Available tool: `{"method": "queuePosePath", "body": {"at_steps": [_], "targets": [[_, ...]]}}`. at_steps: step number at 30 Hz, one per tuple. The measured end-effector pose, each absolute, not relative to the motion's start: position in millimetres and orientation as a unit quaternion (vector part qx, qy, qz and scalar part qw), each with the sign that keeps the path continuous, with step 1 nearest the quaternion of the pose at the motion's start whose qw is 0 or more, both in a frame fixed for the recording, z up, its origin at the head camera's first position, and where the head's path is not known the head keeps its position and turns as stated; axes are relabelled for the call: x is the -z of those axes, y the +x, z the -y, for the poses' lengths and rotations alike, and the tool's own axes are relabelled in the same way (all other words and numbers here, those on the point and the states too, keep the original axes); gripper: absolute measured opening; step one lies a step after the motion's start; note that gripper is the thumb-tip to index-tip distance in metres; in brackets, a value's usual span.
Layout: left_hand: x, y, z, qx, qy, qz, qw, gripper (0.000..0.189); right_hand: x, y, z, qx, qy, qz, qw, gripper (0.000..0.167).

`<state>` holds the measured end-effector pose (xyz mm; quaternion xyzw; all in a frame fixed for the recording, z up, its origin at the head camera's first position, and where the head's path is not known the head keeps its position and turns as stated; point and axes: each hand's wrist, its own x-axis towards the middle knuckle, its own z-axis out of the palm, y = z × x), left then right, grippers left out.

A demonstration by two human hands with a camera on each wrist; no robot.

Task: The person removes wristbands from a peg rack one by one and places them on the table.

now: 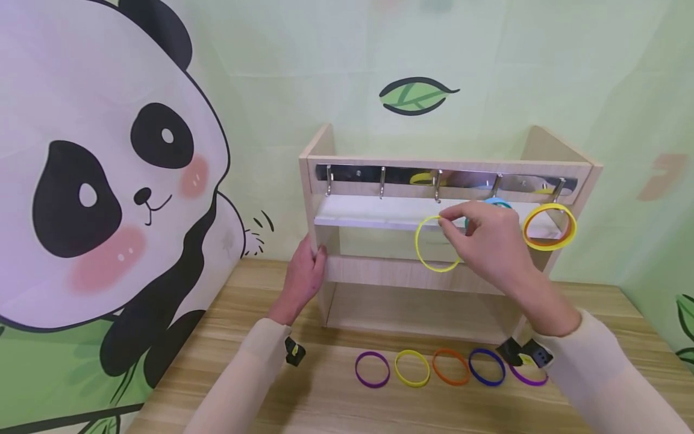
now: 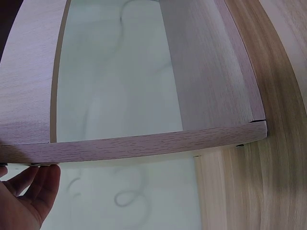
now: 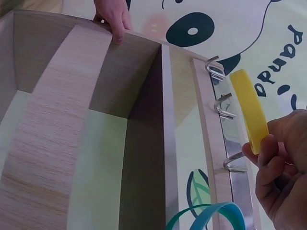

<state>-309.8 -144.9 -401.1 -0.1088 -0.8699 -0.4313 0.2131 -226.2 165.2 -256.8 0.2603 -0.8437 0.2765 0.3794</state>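
My right hand (image 1: 490, 241) pinches a yellow silicone wristband (image 1: 417, 246) between thumb and fingertips. It holds the band in front of the small wooden shelf (image 1: 358, 270), just below the middle hook (image 1: 438, 187). In the right wrist view this wristband (image 3: 250, 110) is seen nearly edge-on beside the hooks. My left hand (image 1: 303, 272) grips the left side panel, with the thumb at its front edge. A yellow and an orange wristband (image 1: 573, 226) hang from the rightmost hook. Light blue and teal wristbands (image 3: 223, 209) hang from the neighbouring hook, partly behind my right hand in the head view.
Along the wooden table (image 1: 303, 398) before the shelf lies a row of wristbands: purple (image 1: 372, 386), yellow (image 1: 412, 385), orange (image 1: 450, 382), blue (image 1: 487, 384) and another purple one (image 1: 528, 381) partly covered by the right wrist. A panda-print backdrop (image 1: 282, 90) stands behind.
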Motion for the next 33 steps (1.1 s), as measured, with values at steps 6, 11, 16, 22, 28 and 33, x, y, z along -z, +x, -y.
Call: {"method": "queuePosePath", "body": {"at_steps": [6,11,16,22,28,33], "targets": [[400.8,-310.0,144.7,0.430,-0.112,0.868,0.220,0.052,277.2,-224.8,-166.4,-0.271,0.307,0.827,0.386,0.010],[401.3,-309.8,144.5,0.426,-0.114,0.868,0.227,0.052,294.1,-222.3,-166.4,-0.263,0.331,0.824,0.378,0.014],[401.8,-309.5,144.8,0.425,-0.107,0.870,0.227,0.052,314.0,-219.6,-165.2,-0.259,0.333,0.833,0.357,0.015],[401.8,-308.9,144.7,0.430,-0.107,0.868,0.223,0.053,342.0,-216.5,-162.3,-0.268,0.342,0.836,0.335,0.016],[401.7,-308.9,144.4,0.428,-0.105,0.869,0.224,0.052,366.8,-210.4,-157.4,-0.278,0.346,0.850,0.284,0.015],[401.0,-308.1,144.0,0.427,-0.107,0.869,0.225,0.052,389.6,-204.8,-151.7,-0.273,0.343,0.864,0.247,0.014]]}}
